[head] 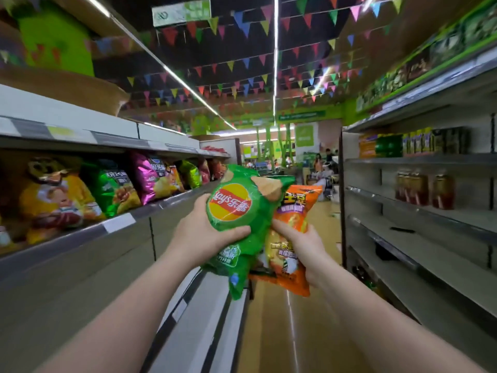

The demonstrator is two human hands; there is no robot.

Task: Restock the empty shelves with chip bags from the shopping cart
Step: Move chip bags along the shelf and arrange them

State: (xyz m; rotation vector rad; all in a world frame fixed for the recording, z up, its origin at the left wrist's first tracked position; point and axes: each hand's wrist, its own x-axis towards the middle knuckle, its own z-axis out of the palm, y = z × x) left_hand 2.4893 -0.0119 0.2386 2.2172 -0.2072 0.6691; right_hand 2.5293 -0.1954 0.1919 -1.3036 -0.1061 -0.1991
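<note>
My left hand (200, 232) grips a green Lay's chip bag (242, 208) at its left side, thumb across the front. My right hand (304, 242) holds an orange chip bag (294, 216) beside it, fingers curled round its lower middle. Both bags are raised in the aisle at chest height, touching each other. The shelf on the left (118, 222) carries several chip bags (113, 189) in a row. Below it lie bare white shelves (204, 305). The shopping cart is not in view.
On the right stands a shelving unit (419, 254) with bottles (425, 189) on its upper levels and mostly bare lower levels. The aisle floor (282, 332) runs ahead toward people far off. Coloured pennants hang from the ceiling.
</note>
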